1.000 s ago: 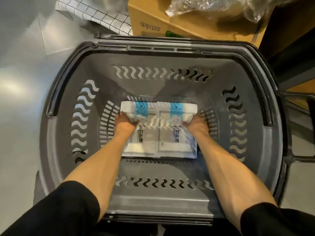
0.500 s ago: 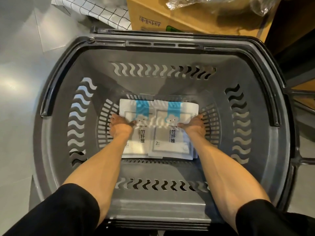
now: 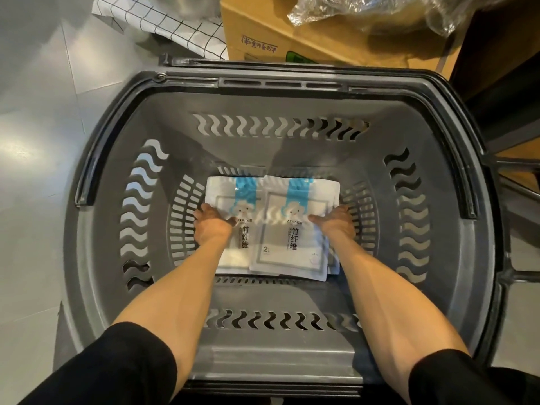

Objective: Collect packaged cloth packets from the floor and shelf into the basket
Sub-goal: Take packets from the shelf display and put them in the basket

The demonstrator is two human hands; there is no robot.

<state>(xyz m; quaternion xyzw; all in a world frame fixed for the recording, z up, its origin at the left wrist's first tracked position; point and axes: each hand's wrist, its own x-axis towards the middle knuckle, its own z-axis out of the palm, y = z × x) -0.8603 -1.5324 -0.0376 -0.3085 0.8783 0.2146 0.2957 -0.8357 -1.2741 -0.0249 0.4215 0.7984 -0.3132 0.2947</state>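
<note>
Cloth packets [image 3: 292, 200] in white-and-blue film wrappers lie flat on the bottom of a grey plastic basket [image 3: 280, 83], as a person in black sleeves [image 3: 117, 372] reaches in with both arms. The left packet [image 3: 222, 194] sits partly under the right packet [image 3: 295, 258], whose right side shows further edges beneath it — a small stack, by the look. The left hand [image 3: 211, 226] grips the left packet's outer edge, thumb laid across the top and fingers curled over the side; the right hand [image 3: 336, 223] holds the right packet's outer edge the same way. Whether the fingers reach underneath cannot be made out. Beyond the basket's far rim stand a cardboard box [image 3: 336, 39] with crumpled clear plastic [image 3: 380, 7] on it and a white sheet [image 3: 175, 27] with a black grid, on a pale tiled floor [image 3: 43, 141].

The step in hand appears to be settling the load. To do it well, the hands should square the two piles against each other, press them flat, and let go both sides together, since the glossy wrappers look apt to slide over one another. Lifting the hands straight up — not dragging outward — would keep the piles in order and leave room for what is yet to be collected.
</note>
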